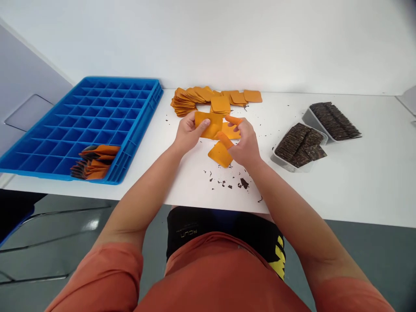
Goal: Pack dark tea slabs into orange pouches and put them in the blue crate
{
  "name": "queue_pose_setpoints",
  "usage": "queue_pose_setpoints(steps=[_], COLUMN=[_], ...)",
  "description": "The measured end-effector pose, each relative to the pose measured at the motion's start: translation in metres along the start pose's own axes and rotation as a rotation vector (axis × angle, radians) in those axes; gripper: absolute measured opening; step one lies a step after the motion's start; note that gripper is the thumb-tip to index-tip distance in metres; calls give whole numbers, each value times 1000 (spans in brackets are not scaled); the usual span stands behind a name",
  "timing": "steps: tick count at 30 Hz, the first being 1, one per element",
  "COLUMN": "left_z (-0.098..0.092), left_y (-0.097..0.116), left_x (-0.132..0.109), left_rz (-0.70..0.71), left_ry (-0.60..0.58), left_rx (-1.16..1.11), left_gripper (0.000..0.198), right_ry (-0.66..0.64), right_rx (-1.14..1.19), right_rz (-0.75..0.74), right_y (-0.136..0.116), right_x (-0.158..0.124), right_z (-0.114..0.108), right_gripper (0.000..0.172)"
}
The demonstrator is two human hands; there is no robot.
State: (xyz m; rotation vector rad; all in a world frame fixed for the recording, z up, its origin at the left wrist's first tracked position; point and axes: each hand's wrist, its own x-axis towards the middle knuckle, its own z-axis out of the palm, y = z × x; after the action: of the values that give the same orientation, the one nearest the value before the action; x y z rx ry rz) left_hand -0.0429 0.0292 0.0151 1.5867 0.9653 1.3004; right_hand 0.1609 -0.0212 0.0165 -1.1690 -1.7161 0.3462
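My left hand (pixel 191 132) pinches a flat, square orange sheet (pixel 208 125) with rounded corners, the thumb lying across its face. On the right, my right hand (pixel 244 141) has orange finger covers on its thumb and index finger. Those two fingers are spread apart by the sheet's right edge; whether the thumb touches its corner I cannot tell. Beneath the hands, a loose orange square (pixel 220 154) lies on the white table, and another orange piece (pixel 231 131) shows partly behind the right fingers. A fanned pile of orange squares (pixel 191 99) lies farther back.
At the left is a blue compartment tray (pixel 130 149); its near right cells hold orange-and-dark pieces (pixel 97 162). Two clear containers at the right hold dark brown squares, one nearer (pixel 299 145) and one farther (pixel 334 121). Dark flakes (pixel 243 183) litter the table (pixel 357 182).
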Motion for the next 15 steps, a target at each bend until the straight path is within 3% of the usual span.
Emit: queue_pose_setpoints(steps=[3,6,11,15], left_z=[23,33,33,36], left_y=[3,0,-6,-1], left_x=[-11,-17,-16,-23], left_rz=[-15,-15,-36,-59], left_ry=[-83,-114,-158,-250], left_rx=[-55,-19,-62,-86], left_gripper=[63,63,63,67], right_ry=[22,53,98,129], right_rx=[59,91,139,138], right_rz=[97,175,276,248], right_y=[1,3,6,4], right_x=[2,3,6,7], right_z=[1,3,4,4], right_gripper=[30,15,18,26])
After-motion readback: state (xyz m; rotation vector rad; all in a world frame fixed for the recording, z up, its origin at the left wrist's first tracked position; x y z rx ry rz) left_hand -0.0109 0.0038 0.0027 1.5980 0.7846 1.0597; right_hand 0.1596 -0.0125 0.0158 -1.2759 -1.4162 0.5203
